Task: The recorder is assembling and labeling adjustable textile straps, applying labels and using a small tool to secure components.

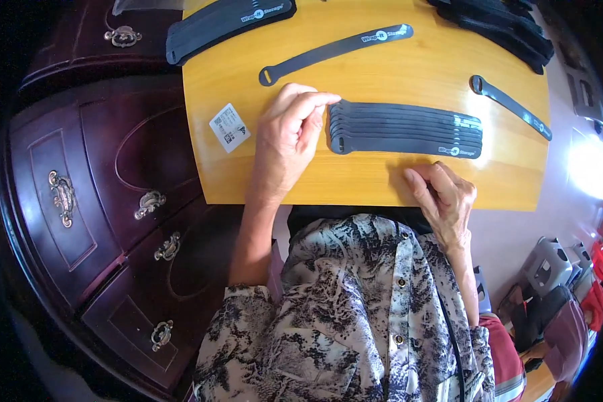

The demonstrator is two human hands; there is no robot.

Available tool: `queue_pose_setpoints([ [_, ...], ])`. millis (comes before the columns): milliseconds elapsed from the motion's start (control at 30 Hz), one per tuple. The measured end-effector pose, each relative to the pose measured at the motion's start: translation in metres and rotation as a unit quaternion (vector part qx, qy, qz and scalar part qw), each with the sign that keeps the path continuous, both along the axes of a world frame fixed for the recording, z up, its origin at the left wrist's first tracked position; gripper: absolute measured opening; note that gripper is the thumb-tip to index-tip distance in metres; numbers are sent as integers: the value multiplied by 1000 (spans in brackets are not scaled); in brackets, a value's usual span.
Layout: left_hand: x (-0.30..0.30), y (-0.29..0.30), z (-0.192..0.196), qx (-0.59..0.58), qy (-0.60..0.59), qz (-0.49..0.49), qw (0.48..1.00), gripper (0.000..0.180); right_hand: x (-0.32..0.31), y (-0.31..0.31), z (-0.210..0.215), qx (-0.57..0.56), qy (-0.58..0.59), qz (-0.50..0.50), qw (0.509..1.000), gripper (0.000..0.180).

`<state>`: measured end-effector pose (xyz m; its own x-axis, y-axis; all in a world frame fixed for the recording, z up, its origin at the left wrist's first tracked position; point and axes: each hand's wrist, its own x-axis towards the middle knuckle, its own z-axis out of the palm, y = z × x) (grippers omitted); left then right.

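Note:
A fanned stack of flat black straps [395, 127] lies on the wooden table, each strap overlapping the one behind it. The nearest strap shows a slotted end at the left and pale print at the right. At the stack's far left corner, the index fingertip of my left hand [289, 130] touches a strap end; the thumb sits apart below it and the other fingers are curled. My right hand [447, 194] hovers by the table's front edge, just short of the stack, with bent, loosely parted fingers and nothing visible in them.
One loose strap [335, 55] lies beyond the stack, another black strap [512, 108] to its right. Strap piles stand at the far left [231, 30] and far right [492, 30]. A white label [230, 127] lies left of my left hand. Dark drawers [147, 147] flank the table [248, 191].

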<state>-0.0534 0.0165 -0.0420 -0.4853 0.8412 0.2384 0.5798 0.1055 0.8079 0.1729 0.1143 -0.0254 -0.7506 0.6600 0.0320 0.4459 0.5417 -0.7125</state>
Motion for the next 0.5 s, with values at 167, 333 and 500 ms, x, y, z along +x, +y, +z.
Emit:
queue_pose_setpoints([
  [167, 5, -4, -2, -21, 26, 6, 999, 30, 0, -1, 0, -15, -3, -6, 1000, 12],
  [333, 4, -9, -4, -11, 4, 4, 1000, 34, 1, 0, 1, -23, -13, -9, 1000, 13],
  [500, 4, -11, -7, -6, 19, -2, 1000, 38, 0, 0, 3, -26, -20, -13, 999, 13],
])
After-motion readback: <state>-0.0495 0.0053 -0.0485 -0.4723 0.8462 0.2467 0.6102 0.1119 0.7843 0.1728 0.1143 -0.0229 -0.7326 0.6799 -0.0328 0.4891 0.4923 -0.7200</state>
